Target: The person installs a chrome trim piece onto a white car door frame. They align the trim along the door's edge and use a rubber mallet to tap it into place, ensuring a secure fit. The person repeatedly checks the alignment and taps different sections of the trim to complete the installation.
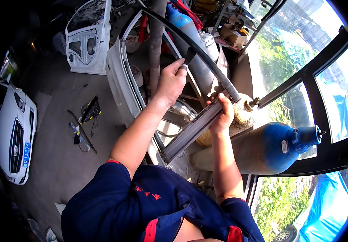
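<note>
A silver-white car door (119, 82) stands upright in front of me, its window opening bordered by a frame with a curved black rubber edge (190, 40). Inside that opening, my left hand (173, 82) is closed in a pinch round a dark flat piece (191, 56); its exact kind does not show. A small silvery band (184, 66) sits at the fingers. My right hand (223, 115) wraps the window frame's straight grey bar (192, 135) near the corner where it meets the curved edge, thumb on top and fingers partly hidden behind.
Blue gas cylinders (279, 147) lean beside the windows at right, another (182, 24) behind the door. A white door shell (89, 48) stands at the back left. Tools and strips (83, 129) lie on the floor. A white car (16, 129) is parked far left.
</note>
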The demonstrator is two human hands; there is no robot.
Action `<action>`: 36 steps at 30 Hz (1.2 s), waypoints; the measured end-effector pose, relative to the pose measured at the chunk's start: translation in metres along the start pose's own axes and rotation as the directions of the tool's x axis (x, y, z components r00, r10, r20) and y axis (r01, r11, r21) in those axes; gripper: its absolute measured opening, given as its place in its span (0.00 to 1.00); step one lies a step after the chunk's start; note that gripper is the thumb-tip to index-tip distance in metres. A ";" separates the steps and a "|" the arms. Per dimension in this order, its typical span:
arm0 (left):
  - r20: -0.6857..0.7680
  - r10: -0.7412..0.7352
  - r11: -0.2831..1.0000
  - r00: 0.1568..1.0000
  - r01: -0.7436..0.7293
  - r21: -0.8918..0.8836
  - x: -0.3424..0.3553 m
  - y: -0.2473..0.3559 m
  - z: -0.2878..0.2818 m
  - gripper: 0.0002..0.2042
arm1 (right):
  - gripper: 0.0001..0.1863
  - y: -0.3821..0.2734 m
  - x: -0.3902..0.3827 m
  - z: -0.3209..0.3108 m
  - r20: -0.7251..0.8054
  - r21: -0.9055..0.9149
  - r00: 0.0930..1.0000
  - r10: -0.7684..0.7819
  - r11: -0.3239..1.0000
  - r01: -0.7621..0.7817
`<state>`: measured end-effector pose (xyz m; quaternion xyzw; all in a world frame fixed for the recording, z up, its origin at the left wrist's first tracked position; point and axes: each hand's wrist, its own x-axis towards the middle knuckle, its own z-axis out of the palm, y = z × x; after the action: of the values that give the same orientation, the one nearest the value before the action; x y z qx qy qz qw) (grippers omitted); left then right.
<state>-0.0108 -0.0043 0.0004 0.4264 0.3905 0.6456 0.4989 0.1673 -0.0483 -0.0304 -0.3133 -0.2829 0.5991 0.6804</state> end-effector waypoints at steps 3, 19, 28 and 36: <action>-0.033 0.051 0.993 0.998 -0.047 0.110 -0.004 -0.008 0.028 0.23 | 0.15 0.002 -0.004 -0.005 -0.007 0.016 1.000 -0.012 1.000 0.013; -0.169 0.068 0.945 0.983 -0.009 0.326 -0.005 -0.009 0.084 0.30 | 0.11 -0.005 -0.019 0.028 0.139 0.090 0.962 -0.236 0.970 0.225; -0.157 0.068 0.900 0.985 0.007 0.436 0.001 0.004 0.079 0.20 | 0.13 0.002 -0.016 0.020 0.144 0.055 0.969 -0.201 0.979 0.195; -0.185 0.043 0.880 0.982 0.050 0.472 -0.001 0.019 0.085 0.18 | 0.14 0.005 -0.008 0.019 0.158 0.026 0.960 -0.232 0.973 0.230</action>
<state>0.0636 -0.0027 0.0463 0.4712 0.5832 0.5670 0.3410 0.1489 -0.0546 -0.0222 -0.2266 -0.3689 0.5399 0.7219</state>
